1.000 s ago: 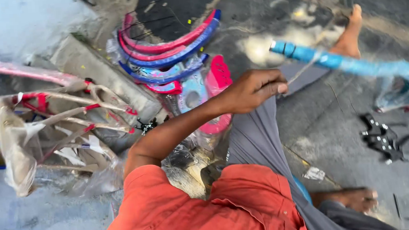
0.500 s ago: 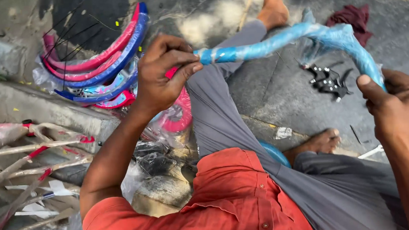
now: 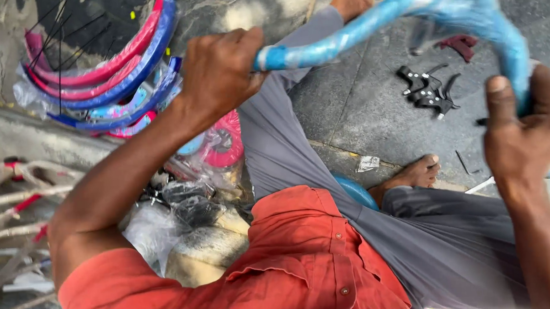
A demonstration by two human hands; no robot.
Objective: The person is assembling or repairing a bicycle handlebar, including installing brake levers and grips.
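Note:
A curved blue metal tube (image 3: 369, 24), wrapped in clear plastic, arches above my lap. My left hand (image 3: 219, 69) is closed at its left end, fingers pinched at the wrapping near the tube's tip. At the far right my right hand (image 3: 521, 126) grips the tube's downward bend. I sit on the stone floor in an orange shirt and grey trousers, bare feet out in front.
Pink and blue wheel rims (image 3: 105, 76) with spokes lie stacked at the upper left. Wrapped pink and white frame tubes (image 3: 11, 209) sit at the left. Plastic bags of small parts (image 3: 183, 211) rest by my hip. Black brake levers (image 3: 427, 91) lie on the floor.
The blue tube has swung from far out on the right to across my lap. My right hand has come into view gripping its bend, and my left hand has closed on its end.

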